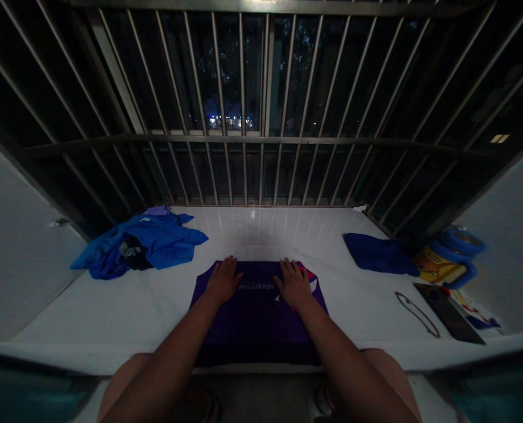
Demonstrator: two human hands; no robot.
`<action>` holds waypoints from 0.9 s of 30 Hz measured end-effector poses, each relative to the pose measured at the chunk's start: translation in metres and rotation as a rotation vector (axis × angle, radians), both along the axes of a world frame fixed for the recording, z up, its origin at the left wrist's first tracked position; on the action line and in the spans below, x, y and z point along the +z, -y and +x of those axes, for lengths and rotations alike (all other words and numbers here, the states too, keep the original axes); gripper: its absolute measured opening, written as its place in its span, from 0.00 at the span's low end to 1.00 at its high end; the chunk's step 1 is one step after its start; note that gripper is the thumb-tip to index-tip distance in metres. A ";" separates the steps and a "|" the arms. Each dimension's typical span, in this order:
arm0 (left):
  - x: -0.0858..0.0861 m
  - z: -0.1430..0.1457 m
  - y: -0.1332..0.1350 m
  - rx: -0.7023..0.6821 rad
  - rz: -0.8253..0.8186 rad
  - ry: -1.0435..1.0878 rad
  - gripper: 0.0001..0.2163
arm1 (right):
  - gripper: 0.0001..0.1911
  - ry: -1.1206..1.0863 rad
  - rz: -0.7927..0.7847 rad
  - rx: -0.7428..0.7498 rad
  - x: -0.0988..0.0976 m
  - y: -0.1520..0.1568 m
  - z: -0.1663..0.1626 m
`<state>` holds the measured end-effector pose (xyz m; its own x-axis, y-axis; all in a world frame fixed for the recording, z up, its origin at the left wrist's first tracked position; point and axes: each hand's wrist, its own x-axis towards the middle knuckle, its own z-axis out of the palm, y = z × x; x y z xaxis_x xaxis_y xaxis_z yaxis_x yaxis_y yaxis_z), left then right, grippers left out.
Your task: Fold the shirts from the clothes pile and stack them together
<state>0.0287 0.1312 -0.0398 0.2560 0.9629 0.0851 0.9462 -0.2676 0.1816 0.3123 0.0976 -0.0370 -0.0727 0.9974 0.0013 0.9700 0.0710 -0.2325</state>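
A dark purple garment (256, 320) with white lettering lies flat on the white tiled ledge (155, 305) right in front of me. My left hand (223, 281) rests palm down on its far left part, fingers stretched out. My right hand (293, 284) lies flat on its far right part, fingers spread. Neither hand grips the cloth. Both forearms reach over the garment's near half.
A heap of crumpled blue clothes (140, 242) lies at the left. A folded dark blue cloth (378, 254) lies at the right, with blue tape rolls (459, 242), a yellow box (435, 267), a dark flat slab (448, 313) and a thin loop (417, 313). Metal window bars (261, 141) close off the far side.
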 end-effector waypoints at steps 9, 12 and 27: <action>-0.016 -0.021 0.002 0.112 -0.043 -0.002 0.34 | 0.38 0.038 -0.034 -0.067 -0.015 -0.009 0.050; -0.012 -0.018 0.003 0.110 -0.062 -0.004 0.34 | 0.38 0.049 -0.057 -0.072 -0.011 -0.010 0.046; -0.012 -0.019 0.005 0.087 -0.012 -0.001 0.33 | 0.37 -0.046 0.064 0.129 -0.017 0.079 0.013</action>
